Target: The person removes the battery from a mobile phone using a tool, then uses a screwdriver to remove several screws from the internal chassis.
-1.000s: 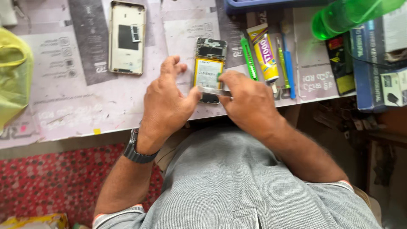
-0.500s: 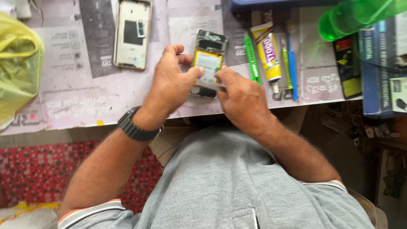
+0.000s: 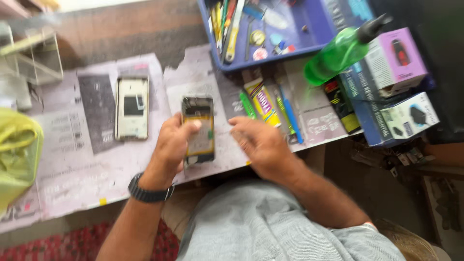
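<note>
My left hand has its grip clamped on the opened phone, at the counter's near edge, and my palm hides the phone's left side. My right hand hovers at its 3 o'clock, fingers spread, holding nothing. Motion blur smears the phone's insides; the white phone shell lies at 10 o'clock.

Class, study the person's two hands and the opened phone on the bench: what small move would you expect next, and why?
Probably the right hand reaches to the tools beside it, perhaps the blue tool. The left hand holds the opened phone alone, while the right hand is open, off the phone, nearest the glue tube and tools.
</note>
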